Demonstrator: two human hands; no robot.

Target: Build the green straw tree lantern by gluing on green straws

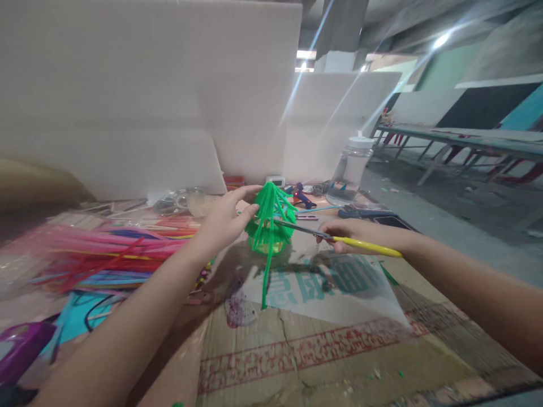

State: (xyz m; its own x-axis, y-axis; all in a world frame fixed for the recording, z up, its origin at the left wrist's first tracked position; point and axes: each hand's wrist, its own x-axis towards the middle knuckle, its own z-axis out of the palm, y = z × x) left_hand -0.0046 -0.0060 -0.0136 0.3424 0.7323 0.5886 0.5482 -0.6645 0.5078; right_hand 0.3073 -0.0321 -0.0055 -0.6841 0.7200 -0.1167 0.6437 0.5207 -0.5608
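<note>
Left hand (229, 219) half-curled, holding green cone (270, 206); right hand (354, 228) closed round yellow-handled scissors (360, 245). Clean snipping likely wants the cone steady.

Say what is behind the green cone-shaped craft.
Behind the green craft show a small, partly hidden white object, a dark purple tool and, farther back, white boards. The craft covers the spot directly behind it; anything there cannot be seen.
</note>
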